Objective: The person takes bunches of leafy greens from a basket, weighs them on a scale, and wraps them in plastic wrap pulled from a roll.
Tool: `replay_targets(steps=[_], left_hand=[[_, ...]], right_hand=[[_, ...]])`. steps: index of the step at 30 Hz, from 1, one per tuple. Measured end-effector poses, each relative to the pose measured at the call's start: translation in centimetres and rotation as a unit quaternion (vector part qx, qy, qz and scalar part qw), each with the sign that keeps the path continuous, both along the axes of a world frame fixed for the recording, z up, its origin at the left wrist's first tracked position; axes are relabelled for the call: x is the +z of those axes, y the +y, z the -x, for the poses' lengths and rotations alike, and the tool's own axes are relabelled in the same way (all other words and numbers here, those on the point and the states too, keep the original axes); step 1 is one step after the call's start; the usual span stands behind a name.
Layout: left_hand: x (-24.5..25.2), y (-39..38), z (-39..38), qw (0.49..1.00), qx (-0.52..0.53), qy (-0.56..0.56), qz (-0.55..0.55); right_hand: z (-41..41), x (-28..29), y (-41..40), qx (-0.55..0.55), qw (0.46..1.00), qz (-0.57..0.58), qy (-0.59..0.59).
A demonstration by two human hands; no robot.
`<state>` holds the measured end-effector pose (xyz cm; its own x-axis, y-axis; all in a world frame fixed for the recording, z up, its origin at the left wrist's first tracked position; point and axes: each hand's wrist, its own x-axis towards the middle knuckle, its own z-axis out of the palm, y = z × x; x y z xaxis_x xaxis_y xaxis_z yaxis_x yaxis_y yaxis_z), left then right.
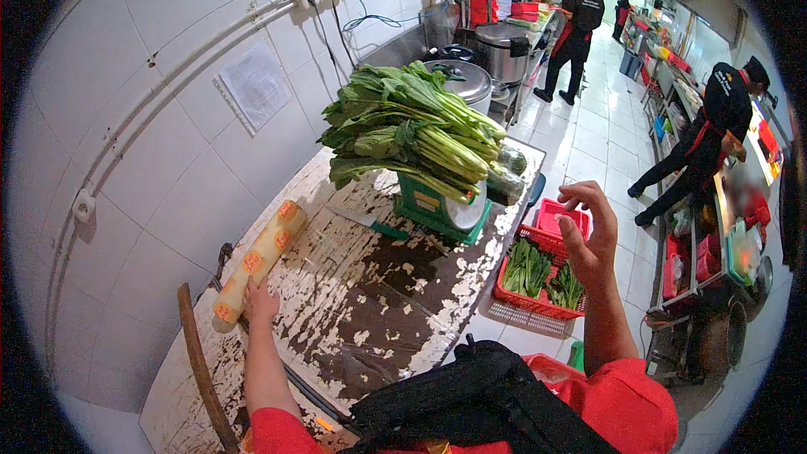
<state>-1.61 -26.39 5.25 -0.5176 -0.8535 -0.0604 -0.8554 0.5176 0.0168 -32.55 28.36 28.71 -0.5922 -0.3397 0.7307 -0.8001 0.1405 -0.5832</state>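
Note:
My left hand (260,300) touches the lower part of a roll of cling film (265,255) lying by the wall on a worn, peeling table (378,321); whether its fingers grip the roll is unclear. My right hand (589,227) is raised in the air to the right of the table, fingers apart and holding nothing. A large heap of leafy greens (416,132) lies on top of a green kitchen scale (435,202) at the table's far end. A knife (365,222) with a green handle lies flat between roll and scale. Wrapped vegetables (507,173) sit behind the scale.
Red baskets (542,306) with greens stand on the floor right of the table. A curved wooden strip (202,366) runs along the near left. Large lidded pots (502,53) stand beyond the table. One person (577,25) stands in the aisle, another (709,126) at the right counter, a third farther back.

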Motion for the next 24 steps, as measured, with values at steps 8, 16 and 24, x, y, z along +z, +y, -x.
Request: replay_targets(steps=[8,16,24], left_hand=[[5.3,11.7,16.3,0.805,-0.05,0.504,-0.31],[11.0,26.2,33.4,0.707,0.099,0.561,-0.419],[12.8,25.4,38.2,0.658,0.17,0.588,-0.44]], right_hand=[[16.0,0.4,-7.7,0.118,0.985,-0.062,-0.111],[33.8,-8.8,-20.9,0.235,0.894,-0.274,-0.264],[30.0,-4.1,-23.6,0.319,0.787,-0.384,-0.361]])
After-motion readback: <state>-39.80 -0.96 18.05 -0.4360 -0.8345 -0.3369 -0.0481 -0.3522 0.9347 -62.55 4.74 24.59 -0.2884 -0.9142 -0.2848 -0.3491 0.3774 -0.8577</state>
